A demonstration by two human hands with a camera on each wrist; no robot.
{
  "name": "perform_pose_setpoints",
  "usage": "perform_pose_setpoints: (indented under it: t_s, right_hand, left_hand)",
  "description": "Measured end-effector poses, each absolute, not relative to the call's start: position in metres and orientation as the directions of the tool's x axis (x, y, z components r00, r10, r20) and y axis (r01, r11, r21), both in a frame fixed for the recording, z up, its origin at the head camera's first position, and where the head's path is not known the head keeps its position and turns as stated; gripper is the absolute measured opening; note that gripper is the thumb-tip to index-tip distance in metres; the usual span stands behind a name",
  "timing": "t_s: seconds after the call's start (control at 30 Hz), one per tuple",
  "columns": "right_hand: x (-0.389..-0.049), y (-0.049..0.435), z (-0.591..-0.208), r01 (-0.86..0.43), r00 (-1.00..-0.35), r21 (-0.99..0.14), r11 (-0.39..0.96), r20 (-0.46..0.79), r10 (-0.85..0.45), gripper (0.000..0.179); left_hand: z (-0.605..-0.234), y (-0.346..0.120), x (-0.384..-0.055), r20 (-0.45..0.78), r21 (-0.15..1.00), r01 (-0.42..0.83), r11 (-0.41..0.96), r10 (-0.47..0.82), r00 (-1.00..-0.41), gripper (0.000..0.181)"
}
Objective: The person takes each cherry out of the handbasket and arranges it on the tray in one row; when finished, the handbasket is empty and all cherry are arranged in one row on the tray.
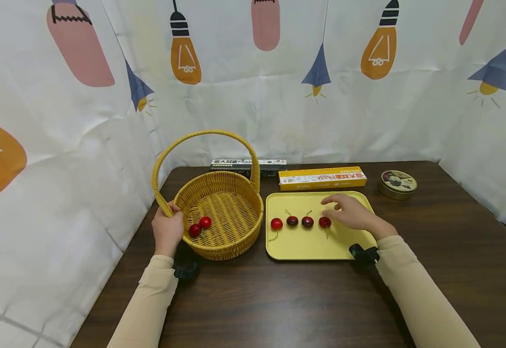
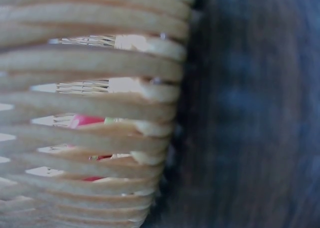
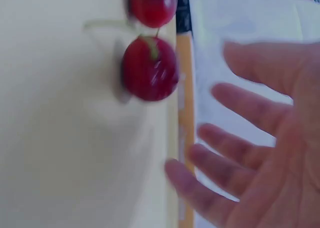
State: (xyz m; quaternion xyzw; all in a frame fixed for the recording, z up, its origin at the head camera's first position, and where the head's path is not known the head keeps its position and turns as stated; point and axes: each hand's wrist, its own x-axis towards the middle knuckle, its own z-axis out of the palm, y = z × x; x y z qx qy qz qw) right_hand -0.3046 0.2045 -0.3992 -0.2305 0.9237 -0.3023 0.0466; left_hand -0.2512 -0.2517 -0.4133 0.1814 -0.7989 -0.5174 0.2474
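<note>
My left hand grips the left side of a yellow wicker basket, at the foot of its tall arched handle. Two red cherries lie inside, near the basket's left wall. In the left wrist view the basket's weave fills the left half, with red showing through the gaps. My right hand hovers over a yellow tray, fingers spread and holding nothing. Several cherries with stems lie in a row on the tray; the rightmost cherry is nearest that hand. In the right wrist view a dark red cherry sits apart from the fingers.
Behind the tray lies a yellow pasta box, and a black pasta box is behind the basket. A round tin stands at the back right of the dark wooden table. A patterned white curtain hangs behind.
</note>
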Motion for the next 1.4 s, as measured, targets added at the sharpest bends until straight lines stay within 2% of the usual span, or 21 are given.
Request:
perform_pose_setpoints:
  t_s: [0.1,0.33,0.6,0.67,0.9,1.1,1.3,1.4]
  right_hand:
    - [-0.301,0.194,-0.394,-0.425,-0.889,-0.598,0.679,0.136,-0.436,0.039]
    - [-0.285,0.148,-0.377,-0.534,-0.834,-0.604,0.591,0.262,-0.486,0.027]
    - [-0.274,0.071,-0.364,-0.711,-0.692,-0.528,0.465,0.404,-0.599,0.019]
    - [-0.271,0.051,-0.364,-0.727,-0.676,-0.511,0.459,0.411,-0.612,0.018]
    - [-0.263,-0.009,-0.373,-0.73,-0.668,-0.47,0.497,0.335,-0.665,0.016]
    - [-0.269,-0.035,-0.384,-0.694,-0.696,-0.444,0.567,0.209,-0.687,0.02]
    - [-0.278,-0.06,-0.382,-0.661,-0.707,-0.421,0.622,0.071,-0.704,0.03]
    - [-0.281,-0.073,-0.385,-0.662,-0.711,-0.362,0.656,0.026,-0.703,0.041]
  left_hand:
    - [-0.414,-0.252,-0.251,0.203,0.918,-0.037,0.394,-0.55,-0.81,0.013]
    - [-0.415,-0.252,-0.253,0.195,0.92,-0.046,0.388,-0.557,-0.807,0.011]
    - [-0.414,-0.251,-0.254,0.201,0.919,-0.043,0.393,-0.558,-0.805,0.014]
    - [-0.414,-0.251,-0.253,0.2,0.917,-0.048,0.397,-0.559,-0.805,0.014]
    - [-0.414,-0.25,-0.252,0.193,0.918,-0.052,0.393,-0.556,-0.808,0.014]
    - [-0.415,-0.248,-0.254,0.195,0.915,-0.049,0.402,-0.543,-0.817,0.01]
    - [-0.412,-0.25,-0.255,0.205,0.916,-0.04,0.399,-0.553,-0.808,0.004]
    - [-0.413,-0.25,-0.254,0.195,0.921,-0.045,0.386,-0.558,-0.806,0.007]
